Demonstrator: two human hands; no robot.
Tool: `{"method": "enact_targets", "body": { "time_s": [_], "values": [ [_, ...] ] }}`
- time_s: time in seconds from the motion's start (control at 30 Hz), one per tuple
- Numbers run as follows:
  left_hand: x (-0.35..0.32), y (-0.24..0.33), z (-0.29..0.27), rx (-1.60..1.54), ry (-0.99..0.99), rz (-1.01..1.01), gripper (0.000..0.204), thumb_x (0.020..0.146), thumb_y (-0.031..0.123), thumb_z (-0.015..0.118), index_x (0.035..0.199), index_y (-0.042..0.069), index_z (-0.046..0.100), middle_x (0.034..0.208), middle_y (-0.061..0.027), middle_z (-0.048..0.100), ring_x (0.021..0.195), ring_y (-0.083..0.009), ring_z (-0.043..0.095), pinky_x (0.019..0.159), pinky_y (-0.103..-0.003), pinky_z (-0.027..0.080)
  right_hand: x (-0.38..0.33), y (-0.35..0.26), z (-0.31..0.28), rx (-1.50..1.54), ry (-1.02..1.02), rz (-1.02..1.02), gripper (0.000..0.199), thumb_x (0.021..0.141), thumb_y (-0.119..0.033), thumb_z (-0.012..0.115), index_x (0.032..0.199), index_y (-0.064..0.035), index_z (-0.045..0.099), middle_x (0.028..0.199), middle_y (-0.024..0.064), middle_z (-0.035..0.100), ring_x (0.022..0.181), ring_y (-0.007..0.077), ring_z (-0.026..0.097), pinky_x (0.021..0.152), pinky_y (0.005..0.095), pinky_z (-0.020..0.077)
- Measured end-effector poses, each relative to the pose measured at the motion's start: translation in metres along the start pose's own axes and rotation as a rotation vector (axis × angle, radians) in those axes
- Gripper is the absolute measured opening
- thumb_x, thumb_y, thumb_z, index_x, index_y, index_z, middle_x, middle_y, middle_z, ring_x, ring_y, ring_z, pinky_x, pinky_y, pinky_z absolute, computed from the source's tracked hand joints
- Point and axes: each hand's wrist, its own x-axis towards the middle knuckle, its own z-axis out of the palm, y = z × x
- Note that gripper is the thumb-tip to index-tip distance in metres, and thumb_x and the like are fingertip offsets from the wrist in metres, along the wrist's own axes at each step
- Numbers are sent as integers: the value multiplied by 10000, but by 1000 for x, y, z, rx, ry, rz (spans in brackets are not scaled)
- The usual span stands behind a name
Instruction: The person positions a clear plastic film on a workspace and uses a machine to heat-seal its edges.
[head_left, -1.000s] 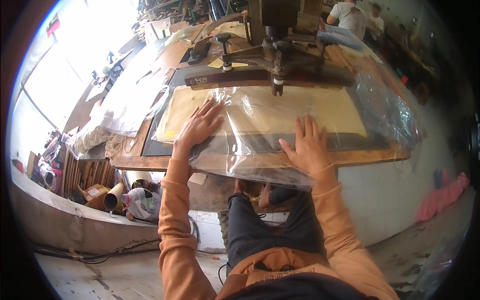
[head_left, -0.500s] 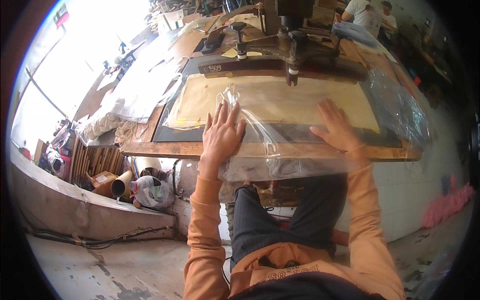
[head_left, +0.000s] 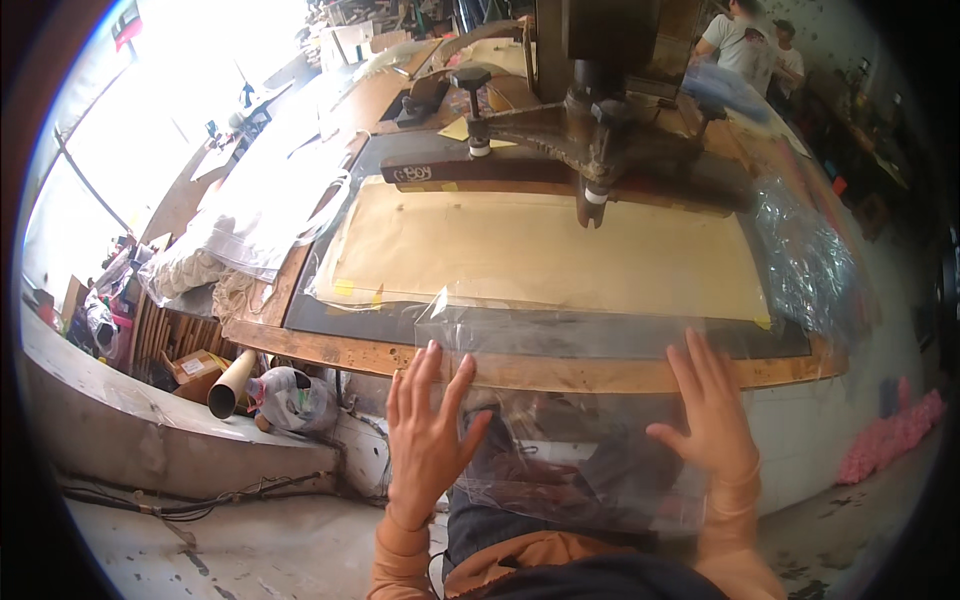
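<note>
A clear plastic sheet (head_left: 585, 450) hangs over the front edge of the wooden worktable (head_left: 560, 370) and down over my lap. My left hand (head_left: 428, 435) lies flat on its left part with the fingers spread. My right hand (head_left: 712, 420) lies flat on its right part, fingers also apart. Neither hand is closed around the sheet. Behind them a tan board (head_left: 550, 250) rests on a black mat (head_left: 330, 320) on the table.
A dark metal machine head (head_left: 590, 130) hangs over the board's far edge. Crumpled clear plastic (head_left: 810, 260) lies at the table's right end and more sheets (head_left: 260, 220) at the left. A cardboard tube (head_left: 228, 390) and bags sit on the floor. Two people (head_left: 750, 45) stand at the back.
Both hands have slid back off the tabletop toward me, dragging the plastic sheet over the front edge. The view has moved closer to the table.
</note>
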Motion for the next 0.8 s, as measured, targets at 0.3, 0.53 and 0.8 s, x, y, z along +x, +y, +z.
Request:
{"method": "enact_targets", "body": {
  "time_s": [0.3,0.53,0.8],
  "values": [
    [122,-35,6,-225,-136,204,467,797,303,692,1162,68,517,1168,-191,472,1094,-378,466,912,-440,406,108,48,-5,128,307,-190,516,758,-386,706,1107,-27,582,1013,138,552,943,308,523,838,416,404],
    [170,-42,0,-325,-668,343,491,724,284,776,1083,66,521,1011,-139,504,936,-326,559,820,-375,458,145,73,-3,425,-137,-256,348,690,-252,784,884,-43,585,913,94,570,881,254,537,781,354,434],
    [179,-41,3,-663,-814,82,278,769,132,752,945,6,578,734,-17,617,623,-62,513,610,-229,438,149,66,-2,738,-70,-153,205,710,-101,756,786,-39,575,765,52,566,671,165,537,627,279,437]
  ]
}}
